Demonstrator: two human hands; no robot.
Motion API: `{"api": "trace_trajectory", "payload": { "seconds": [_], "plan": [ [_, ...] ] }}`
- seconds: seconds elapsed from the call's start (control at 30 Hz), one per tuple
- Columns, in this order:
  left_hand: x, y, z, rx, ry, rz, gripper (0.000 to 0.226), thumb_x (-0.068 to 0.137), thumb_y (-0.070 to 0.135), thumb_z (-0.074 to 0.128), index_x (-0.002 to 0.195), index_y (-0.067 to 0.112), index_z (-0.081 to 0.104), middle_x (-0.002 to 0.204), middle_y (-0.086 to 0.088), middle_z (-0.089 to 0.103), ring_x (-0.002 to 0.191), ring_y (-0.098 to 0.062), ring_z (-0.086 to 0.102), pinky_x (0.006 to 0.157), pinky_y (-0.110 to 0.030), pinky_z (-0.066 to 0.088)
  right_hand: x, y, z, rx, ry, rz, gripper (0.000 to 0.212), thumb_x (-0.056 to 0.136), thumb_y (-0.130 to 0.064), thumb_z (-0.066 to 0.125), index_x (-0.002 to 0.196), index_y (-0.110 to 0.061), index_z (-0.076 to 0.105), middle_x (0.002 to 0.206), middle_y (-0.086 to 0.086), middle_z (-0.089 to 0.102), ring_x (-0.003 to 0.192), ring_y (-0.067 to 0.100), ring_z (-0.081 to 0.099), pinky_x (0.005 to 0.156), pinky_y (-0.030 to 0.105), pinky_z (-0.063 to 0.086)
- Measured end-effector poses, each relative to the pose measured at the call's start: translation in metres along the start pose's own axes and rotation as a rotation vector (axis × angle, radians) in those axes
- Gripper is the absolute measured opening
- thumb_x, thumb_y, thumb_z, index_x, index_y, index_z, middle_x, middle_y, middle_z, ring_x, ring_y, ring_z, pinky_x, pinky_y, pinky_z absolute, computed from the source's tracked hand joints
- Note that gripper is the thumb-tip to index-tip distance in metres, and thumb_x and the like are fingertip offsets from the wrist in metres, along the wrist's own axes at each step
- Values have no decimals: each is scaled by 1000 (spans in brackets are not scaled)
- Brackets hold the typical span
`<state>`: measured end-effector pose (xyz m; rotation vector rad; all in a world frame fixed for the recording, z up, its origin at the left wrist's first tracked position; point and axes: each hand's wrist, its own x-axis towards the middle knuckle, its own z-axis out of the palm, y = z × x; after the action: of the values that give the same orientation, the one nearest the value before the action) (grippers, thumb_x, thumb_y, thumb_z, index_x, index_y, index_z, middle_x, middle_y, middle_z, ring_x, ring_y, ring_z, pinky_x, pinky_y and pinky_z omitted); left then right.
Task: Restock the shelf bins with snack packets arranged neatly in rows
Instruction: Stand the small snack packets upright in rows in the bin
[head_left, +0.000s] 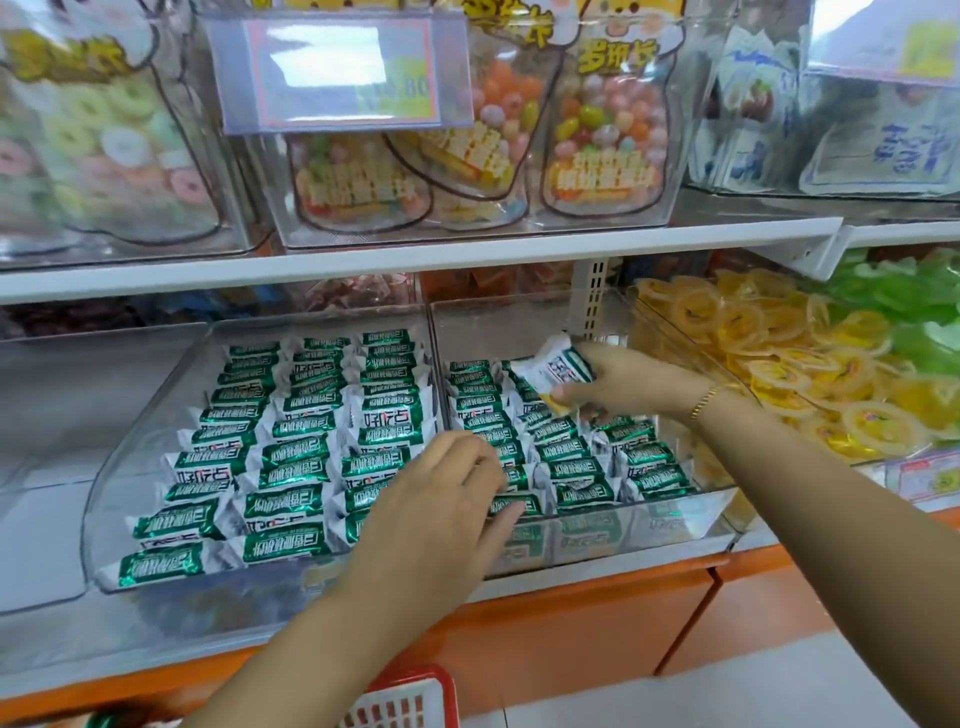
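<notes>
The right hand (623, 387) pinches a packet (553, 366) over the back of the right bin (675, 519), long axis roughly crosswise like the rows (566, 467) below. Bare floor lies at twelve o'clock. The left hand (441, 493), fingers seemingly relaxed, rests on front packets at seven o'clock, farther off.
</notes>
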<state>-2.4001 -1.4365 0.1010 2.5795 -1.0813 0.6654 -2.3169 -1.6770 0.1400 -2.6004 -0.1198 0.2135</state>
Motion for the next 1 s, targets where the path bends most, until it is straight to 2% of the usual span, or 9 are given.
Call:
{"api": "trace_trajectory", "payload": {
  "seconds": [0.1, 0.23, 0.37, 0.43, 0.5, 0.57, 0.77, 0.9, 1.0],
  "plan": [
    [0, -13, -4, -93, -6, -121, 30, 85, 51, 49, 90, 23, 57, 95, 12, 47, 92, -5, 45, 74, -11, 40, 42, -22, 2, -224, 133, 22, 57, 87, -51, 58, 129, -15, 45, 110, 10, 65, 86, 26, 66, 68, 32, 54],
    [1, -27, -4, -218, -46, -247, 26, 80, 57, 47, 81, 35, 34, 86, 20, 33, 84, 0, 37, 74, -9, 33, 86, -45, 13, -123, 232, -18, 46, 84, -23, 71, 126, -13, 54, 115, 9, 61, 92, 21, 59, 73, 24, 46],
    [0, -32, -2, -278, -57, -221, 30, 80, 54, 49, 71, 36, 27, 76, 16, 35, 75, -1, 38, 65, -15, 32, 110, -48, 27, 114, 284, 0, 48, 81, -19, 73, 126, -11, 57, 127, 11, 55, 112, 25, 54, 85, 24, 42],
    [1, -33, -1, -300, -47, -221, 32, 81, 48, 53, 70, 35, 27, 74, 15, 35, 73, -1, 38, 64, -16, 32, 117, -42, 34, 305, 323, 91, 43, 79, -25, 76, 114, -6, 59, 112, 8, 59, 99, 23, 58, 80, 26, 44],
    [1, -33, 1, -323, -35, -225, 34, 82, 43, 58, 70, 34, 27, 73, 14, 34, 71, -1, 37, 62, -15, 31, 122, -35, 41, 411, 364, 164, 31, 76, -30, 79, 76, -10, 55, 82, 6, 58, 71, 18, 57, 69, 30, 49],
    [2, -33, 3, -339, -19, -230, 37, 83, 38, 61, 69, 34, 27, 72, 14, 34, 70, 1, 37, 61, -13, 30, 130, -31, 49, 427, 392, 217, 41, 74, -32, 80, 63, -15, 43, 64, 2, 51, 54, 13, 48, 55, 24, 42],
    [5, -36, 5, -361, -46, -279, 36, 84, 39, 61, 69, 33, 30, 73, 15, 36, 72, 6, 38, 62, -12, 30, 132, -29, 58, 583, 445, 264, 58, 74, -27, 81, 117, -3, 50, 109, 6, 56, 97, 18, 54, 84, 23, 44],
    [-3, -32, -8, -373, 2, -244, 25, 85, 46, 59, 77, 32, 39, 82, 20, 41, 79, 3, 40, 71, -9, 32, 91, -46, 41, 288, 403, 214, 25, 85, -35, 70, 84, -11, 63, 76, -4, 65, 51, 5, 54, 48, 16, 37],
    [-34, -29, -22, -422, 241, -237, 29, 90, 38, 54, 69, 20, 45, 68, 12, 43, 66, -3, 42, 63, -14, 34, 26, -66, 32, 221, 430, 6, 34, 85, -41, 68, 67, -14, 57, 55, -2, 53, 45, 2, 46, 42, 17, 34]
  ]
}}
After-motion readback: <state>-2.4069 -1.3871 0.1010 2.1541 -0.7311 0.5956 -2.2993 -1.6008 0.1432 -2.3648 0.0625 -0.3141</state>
